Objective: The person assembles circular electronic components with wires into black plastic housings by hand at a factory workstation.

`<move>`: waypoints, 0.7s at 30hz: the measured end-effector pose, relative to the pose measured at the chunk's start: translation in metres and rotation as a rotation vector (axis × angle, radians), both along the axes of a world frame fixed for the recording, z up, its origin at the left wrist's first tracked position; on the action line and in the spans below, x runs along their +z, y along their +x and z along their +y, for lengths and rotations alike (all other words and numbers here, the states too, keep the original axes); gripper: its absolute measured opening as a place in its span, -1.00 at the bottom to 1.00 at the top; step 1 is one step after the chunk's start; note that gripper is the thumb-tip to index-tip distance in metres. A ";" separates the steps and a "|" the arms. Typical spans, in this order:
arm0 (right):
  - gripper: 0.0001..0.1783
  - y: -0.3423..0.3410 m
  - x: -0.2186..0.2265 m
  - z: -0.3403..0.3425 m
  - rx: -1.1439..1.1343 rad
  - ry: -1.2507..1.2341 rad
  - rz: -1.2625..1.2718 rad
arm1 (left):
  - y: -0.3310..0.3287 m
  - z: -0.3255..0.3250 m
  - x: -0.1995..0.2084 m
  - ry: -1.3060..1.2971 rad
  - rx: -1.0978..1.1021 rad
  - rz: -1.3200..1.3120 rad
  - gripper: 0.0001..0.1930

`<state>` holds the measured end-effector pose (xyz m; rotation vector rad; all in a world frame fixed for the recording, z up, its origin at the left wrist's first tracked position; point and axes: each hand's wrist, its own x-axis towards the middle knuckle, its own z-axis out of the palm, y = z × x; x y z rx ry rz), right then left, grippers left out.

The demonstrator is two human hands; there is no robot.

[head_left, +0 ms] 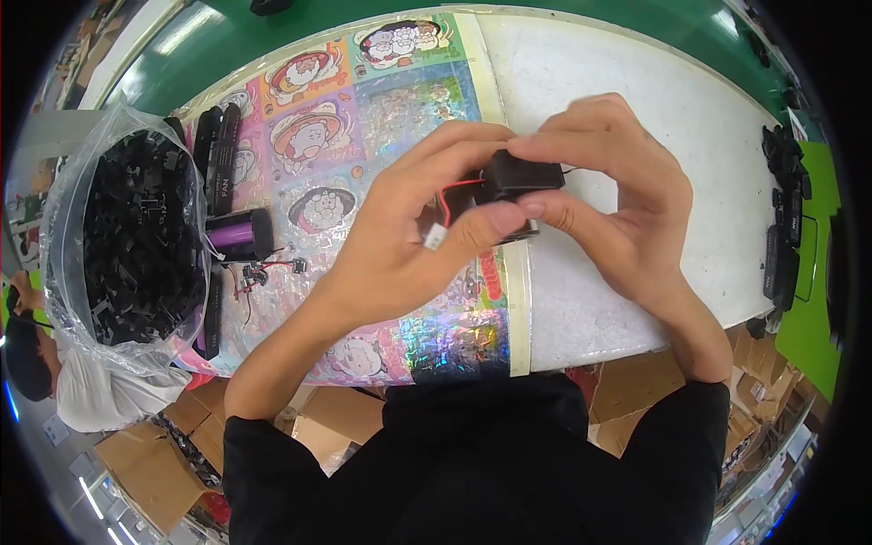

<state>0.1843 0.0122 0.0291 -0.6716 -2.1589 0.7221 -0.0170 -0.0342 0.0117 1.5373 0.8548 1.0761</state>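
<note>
Above the table, in front of my body, both hands meet around a small black box-shaped plastic part (530,176). My left hand (386,232) grips it from the left, with the thumb low and the fingers bent over its far side. From the other side my right hand (636,186) pinches it between thumb and fingers. A red wire (454,185) runs out of the part on the left, and a small white plug connector (435,237) hangs in my left palm. My fingers hide much of the part's underside.
A clear plastic bag (64,263) of small black parts lies at the left. Beside it are black housings (221,159), a purple cylindrical cell (232,236) in a black holder, and wired parts (259,275). More black housings (778,241) line the right edge; cardboard boxes (150,468) stand below.
</note>
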 end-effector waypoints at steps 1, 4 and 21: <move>-0.50 -0.001 -0.003 0.004 0.051 -0.026 0.039 | 0.001 -0.001 0.003 0.009 0.021 -0.029 -0.72; -0.52 -0.006 -0.004 -0.001 0.064 -0.237 0.086 | -0.004 0.004 0.002 0.051 -0.002 0.015 -0.76; -0.63 -0.013 -0.027 0.001 0.029 -0.658 0.252 | -0.004 0.002 -0.005 -0.522 0.013 -0.421 -0.58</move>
